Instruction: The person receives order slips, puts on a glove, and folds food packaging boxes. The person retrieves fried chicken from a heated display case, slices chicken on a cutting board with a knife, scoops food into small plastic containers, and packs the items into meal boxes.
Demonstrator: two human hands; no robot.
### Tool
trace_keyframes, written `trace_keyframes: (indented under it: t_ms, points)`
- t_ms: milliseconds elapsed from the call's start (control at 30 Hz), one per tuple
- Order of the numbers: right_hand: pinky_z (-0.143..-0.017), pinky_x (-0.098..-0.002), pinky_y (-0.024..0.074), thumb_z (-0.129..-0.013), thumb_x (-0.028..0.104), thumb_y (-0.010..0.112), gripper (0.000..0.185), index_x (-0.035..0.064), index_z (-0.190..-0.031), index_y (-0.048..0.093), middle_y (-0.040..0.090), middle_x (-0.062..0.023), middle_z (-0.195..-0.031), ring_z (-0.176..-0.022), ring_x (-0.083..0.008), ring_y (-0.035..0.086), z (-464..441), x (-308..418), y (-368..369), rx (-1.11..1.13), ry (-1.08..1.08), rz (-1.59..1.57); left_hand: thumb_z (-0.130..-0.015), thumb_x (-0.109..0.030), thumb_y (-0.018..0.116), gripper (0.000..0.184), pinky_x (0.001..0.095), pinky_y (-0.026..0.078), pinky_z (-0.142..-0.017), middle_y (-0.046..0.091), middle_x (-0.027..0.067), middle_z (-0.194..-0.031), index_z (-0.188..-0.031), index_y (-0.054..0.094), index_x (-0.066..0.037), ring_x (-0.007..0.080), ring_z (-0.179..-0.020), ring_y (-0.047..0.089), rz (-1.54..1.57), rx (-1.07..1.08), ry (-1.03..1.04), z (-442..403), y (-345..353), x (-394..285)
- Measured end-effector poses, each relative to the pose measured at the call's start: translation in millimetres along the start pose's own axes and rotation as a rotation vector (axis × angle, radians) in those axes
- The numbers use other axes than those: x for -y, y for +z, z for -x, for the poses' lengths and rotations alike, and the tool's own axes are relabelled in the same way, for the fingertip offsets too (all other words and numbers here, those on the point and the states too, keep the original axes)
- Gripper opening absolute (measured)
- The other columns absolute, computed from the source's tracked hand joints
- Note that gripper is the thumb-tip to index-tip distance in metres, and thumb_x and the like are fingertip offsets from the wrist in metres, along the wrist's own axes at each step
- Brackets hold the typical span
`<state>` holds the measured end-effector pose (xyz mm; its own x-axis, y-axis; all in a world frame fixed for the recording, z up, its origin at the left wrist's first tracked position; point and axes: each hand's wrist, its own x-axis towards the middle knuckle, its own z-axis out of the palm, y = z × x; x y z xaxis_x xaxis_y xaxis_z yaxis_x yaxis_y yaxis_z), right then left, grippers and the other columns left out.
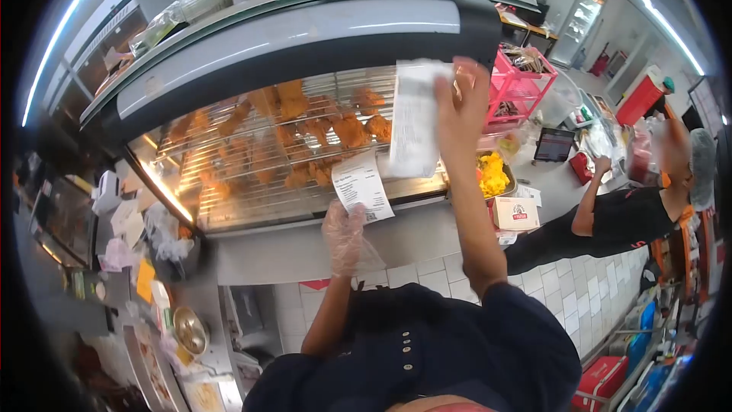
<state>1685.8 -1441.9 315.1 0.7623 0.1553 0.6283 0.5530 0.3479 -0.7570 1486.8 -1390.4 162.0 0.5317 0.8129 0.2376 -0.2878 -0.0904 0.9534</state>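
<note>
The receipt is in the left hand, held up in front of the glass of the cabinet, above the near edge of the counter. That grip is closed to a pinch, thumb and fingers together on the slip's lower left edge, under a loose clear glove. The rest of the slip leans free, printed face showing, its top edge slightly curled.

It should weigh next to nothing and bend at a touch: thin, limp, quick to crease or tear, and likely to flutter. The baggy film of the glove may slide on smooth paper, so a flat pinch near a bottom corner, clear of the print, seems the best hold.

The right hand is raised at the right edge of a taller white paper, thumb along its side and fingers apart from the thumb. Blur hides the contact, so I cannot tell whether this grip bears on the paper, or whether it is a bag or a folded sheet. It looks light and a little stiffer than the slip; an upper edge, taken between thumb and fingers, should serve without crushing it. Behind the glass sit fried pieces on wire racks.
</note>
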Motion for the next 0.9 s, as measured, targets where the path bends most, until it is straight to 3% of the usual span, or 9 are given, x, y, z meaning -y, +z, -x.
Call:
trace_keyframes:
  t_ms: [67, 100, 200, 267, 400, 600, 767, 833, 900]
  points:
    - [-0.08, -0.025, 0.0515, -0.093, 0.002, 0.064, 0.026, 0.0034, -0.116, 0.052, 0.06, -0.0048, -0.107, -0.096, -0.0107, 0.058, -49, -5, 51, 0.052, -0.211, 0.041, -0.097, -0.011, 0.065, 0.016, 0.0223, 0.045, -0.07, 0.061, -0.0006, -0.094, -0.108, 0.06, -0.001, 0.005, -0.082, 0.052, 0.017, 0.016, 0.024, -13, -22, -4]
    - [-0.073, -0.0297, 0.0532, -0.094, 0.007, 0.062, 0.013, 0.0061, -0.106, 0.062, 0.064, -0.0065, -0.096, -0.099, -0.0172, 0.063, -69, -3, 76, 0.128, -0.246, 0.089, -0.097, -0.011, 0.065, 0.016, 0.0223, 0.045, -0.07, 0.061, -0.0006, -0.094, -0.108, 0.06, -0.001, 0.005, -0.082, 0.052, 0.025, 0.022, 0.025, -17, -34, -9]
    - [-0.078, -0.0351, 0.0525, -0.09, 0.01, 0.065, 0.009, 0.0101, -0.098, 0.068, 0.068, -0.0063, -0.093, -0.097, -0.0235, 0.064, -111, -6, 147, 0.23, -0.304, 0.322, -0.096, -0.012, 0.066, 0.015, 0.0235, 0.046, -0.069, 0.061, -0.0001, -0.091, -0.106, 0.061, -0.002, 0.0058, -0.079, 0.052, -0.084, 0.079, 0.019, -41, -77, -19]
    - [-0.089, -0.0349, 0.0472, -0.089, 0.012, 0.066, 0.012, 0.0149, -0.096, 0.074, 0.065, -0.0052, -0.102, -0.097, -0.0237, 0.059, -119, -16, 156, 0.171, -0.689, 0.727, -0.095, -0.013, 0.067, 0.014, 0.0254, 0.046, -0.068, 0.062, 0.0012, -0.089, -0.103, 0.063, -0.002, 0.0068, -0.077, 0.053, -0.374, 0.126, 0.179, -47, -95, -19]
    - [-0.094, -0.0415, 0.0427, -0.088, 0.015, 0.064, 0.014, 0.0147, -0.094, 0.076, 0.066, -0.0027, -0.107, -0.104, -0.0266, 0.055, -119, -20, 167, 0.201, -0.726, 0.857, -0.094, -0.014, 0.068, 0.015, 0.0284, 0.047, -0.067, 0.064, 0.0046, -0.088, -0.101, 0.063, -0.002, 0.01, -0.074, 0.055, -0.484, 0.132, 0.125, -57, -133, -10]
    - [-0.089, -0.0423, 0.0437, -0.094, 0.024, 0.06, 0.018, 0.0107, -0.091, 0.072, 0.067, -0.0067, -0.097, -0.099, -0.0301, 0.059, -115, -14, 180, 0.269, -0.772, 0.876, -0.092, -0.016, 0.07, 0.018, 0.0297, 0.049, -0.068, 0.066, 0.0102, -0.089, -0.1, 0.063, -0.001, 0.0155, -0.073, 0.058, -0.028, 0.108, -0.039, -70, -142, -10]
    - [-0.085, -0.0479, 0.0453, -0.097, 0.04, 0.056, 0.034, 0.0093, -0.092, 0.07, 0.069, -0.0097, -0.1, -0.102, -0.0294, 0.061, -108, -15, 186, 0.255, -0.835, 1.211, -0.092, -0.016, 0.07, 0.018, 0.0345, 0.05, -0.07, 0.066, 0.012, -0.093, -0.101, 0.064, -0.002, 0.0206, -0.076, 0.062, -0.555, 0.212, 0.353, -95, -148, -11]
    - [-0.086, -0.0512, 0.045, -0.097, 0.043, 0.053, 0.039, 0.0082, -0.094, 0.07, 0.07, -0.0112, -0.101, -0.105, -0.0311, 0.061, -105, -11, 183, 0.28, -0.792, 1.233, -0.092, -0.018, 0.068, 0.018, 0.0376, 0.05, -0.073, 0.065, 0.0135, -0.101, -0.102, 0.065, -0.002, 0.0242, -0.085, 0.063, -0.336, 0.256, 0.208, -100, -142, -11]
    - [-0.089, -0.0508, 0.0448, -0.096, 0.043, 0.055, 0.037, 0.0094, -0.09, 0.07, 0.069, -0.0098, -0.099, -0.104, -0.0308, 0.061, -105, -7, 173, 0.205, -0.814, 1.224, -0.092, -0.013, 0.067, 0.024, 0.0373, 0.05, -0.082, 0.064, 0.0142, -0.11, -0.112, 0.066, 0.0, 0.0266, -0.098, 0.063, -0.275, 0.256, 0.306, -102, -134, -7]
